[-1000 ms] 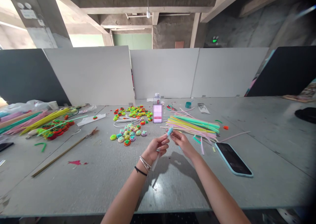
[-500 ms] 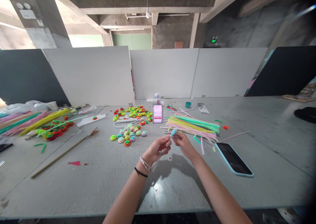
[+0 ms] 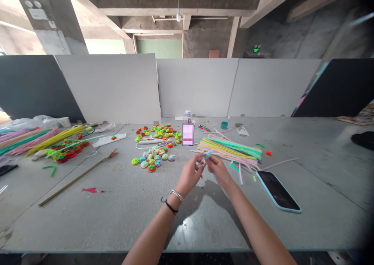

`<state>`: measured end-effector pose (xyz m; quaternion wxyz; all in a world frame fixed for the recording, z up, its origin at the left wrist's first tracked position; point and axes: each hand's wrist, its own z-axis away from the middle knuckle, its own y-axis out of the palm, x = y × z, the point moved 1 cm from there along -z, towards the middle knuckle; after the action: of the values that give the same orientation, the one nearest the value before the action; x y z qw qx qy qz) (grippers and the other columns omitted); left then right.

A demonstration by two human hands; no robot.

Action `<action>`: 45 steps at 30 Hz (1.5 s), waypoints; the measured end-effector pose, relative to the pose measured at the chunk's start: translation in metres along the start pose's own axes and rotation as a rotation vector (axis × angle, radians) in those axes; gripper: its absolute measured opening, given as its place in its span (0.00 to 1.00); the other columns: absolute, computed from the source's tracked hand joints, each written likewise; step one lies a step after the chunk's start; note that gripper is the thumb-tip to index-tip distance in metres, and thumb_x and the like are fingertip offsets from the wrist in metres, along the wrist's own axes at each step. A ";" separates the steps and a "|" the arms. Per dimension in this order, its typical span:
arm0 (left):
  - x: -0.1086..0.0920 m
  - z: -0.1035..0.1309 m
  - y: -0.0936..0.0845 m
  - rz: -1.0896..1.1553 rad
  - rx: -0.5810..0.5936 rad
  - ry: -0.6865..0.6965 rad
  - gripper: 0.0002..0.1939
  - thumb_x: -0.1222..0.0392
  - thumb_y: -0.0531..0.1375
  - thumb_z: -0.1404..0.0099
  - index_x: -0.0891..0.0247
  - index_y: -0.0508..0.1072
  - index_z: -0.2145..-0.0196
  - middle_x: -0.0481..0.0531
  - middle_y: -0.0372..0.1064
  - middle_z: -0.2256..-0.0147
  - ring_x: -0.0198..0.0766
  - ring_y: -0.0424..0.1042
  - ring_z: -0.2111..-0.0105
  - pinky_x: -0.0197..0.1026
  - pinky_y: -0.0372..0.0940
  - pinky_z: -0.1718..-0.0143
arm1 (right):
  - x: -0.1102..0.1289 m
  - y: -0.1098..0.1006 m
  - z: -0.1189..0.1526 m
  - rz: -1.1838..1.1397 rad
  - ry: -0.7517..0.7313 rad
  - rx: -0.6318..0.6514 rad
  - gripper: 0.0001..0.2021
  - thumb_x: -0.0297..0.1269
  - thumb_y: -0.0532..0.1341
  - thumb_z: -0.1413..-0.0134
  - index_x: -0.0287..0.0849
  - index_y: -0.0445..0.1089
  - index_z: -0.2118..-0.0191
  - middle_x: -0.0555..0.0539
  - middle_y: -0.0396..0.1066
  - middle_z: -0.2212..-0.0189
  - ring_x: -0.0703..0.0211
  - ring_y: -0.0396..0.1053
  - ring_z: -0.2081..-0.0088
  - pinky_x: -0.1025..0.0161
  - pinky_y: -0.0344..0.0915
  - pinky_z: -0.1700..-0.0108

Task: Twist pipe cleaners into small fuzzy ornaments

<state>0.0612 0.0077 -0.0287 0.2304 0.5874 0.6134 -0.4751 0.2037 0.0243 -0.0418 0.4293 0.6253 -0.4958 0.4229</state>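
Between my two hands is a small coil of light blue pipe cleaner [image 3: 208, 155], held above the table. My left hand [image 3: 191, 173] pinches it from the left, fingers closed and bent over its near side. On the other side my right hand [image 3: 218, 170] grips it between thumb and fingers. Fingertips cover much of the coil. Just beyond the hands lies a bundle of pastel pipe cleaners [image 3: 233, 148] in green, yellow and pink. To the left sits a group of small coiled pipe-cleaner pieces [image 3: 154, 156] in several colours.
A phone in a light blue case [image 3: 279, 191] lies right of my hands. Another lit phone [image 3: 187, 134] stands upright before a bottle [image 3: 188, 114]. A wooden stick [image 3: 77, 179] lies at left, near longer pipe cleaners [image 3: 54, 140]. White panels [image 3: 198, 86] border the table's back.
My left hand has shifted its grip and turned around the light blue coil, now covering more of it. The camera view has moved slightly.
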 end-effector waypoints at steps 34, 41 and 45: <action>0.010 -0.006 -0.001 0.686 0.068 -0.331 0.25 0.49 0.58 0.41 0.67 0.70 0.51 0.42 0.55 0.76 0.20 0.50 0.88 0.31 0.40 0.88 | -0.001 0.001 -0.003 0.179 -0.020 -0.055 0.16 0.50 0.62 0.51 0.40 0.68 0.67 0.51 0.64 0.76 0.67 0.52 0.79 0.66 0.48 0.77; 0.011 -0.008 -0.001 0.792 0.122 -0.337 0.20 0.48 0.60 0.43 0.67 0.69 0.62 0.41 0.55 0.78 0.20 0.47 0.87 0.32 0.37 0.86 | 0.002 0.004 -0.003 0.121 -0.036 -0.066 0.15 0.49 0.64 0.54 0.42 0.67 0.68 0.53 0.62 0.78 0.67 0.52 0.79 0.67 0.48 0.78; 0.008 -0.006 -0.001 0.809 0.164 -0.333 0.19 0.45 0.61 0.44 0.66 0.65 0.67 0.40 0.53 0.79 0.22 0.47 0.86 0.32 0.39 0.85 | 0.004 0.004 -0.003 0.092 -0.061 -0.031 0.18 0.50 0.64 0.55 0.44 0.67 0.62 0.53 0.61 0.76 0.67 0.53 0.78 0.68 0.48 0.79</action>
<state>0.0604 0.0174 -0.0322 0.4461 0.7119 0.2488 -0.4820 0.2001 0.0259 -0.0366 0.4035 0.6077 -0.5435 0.4153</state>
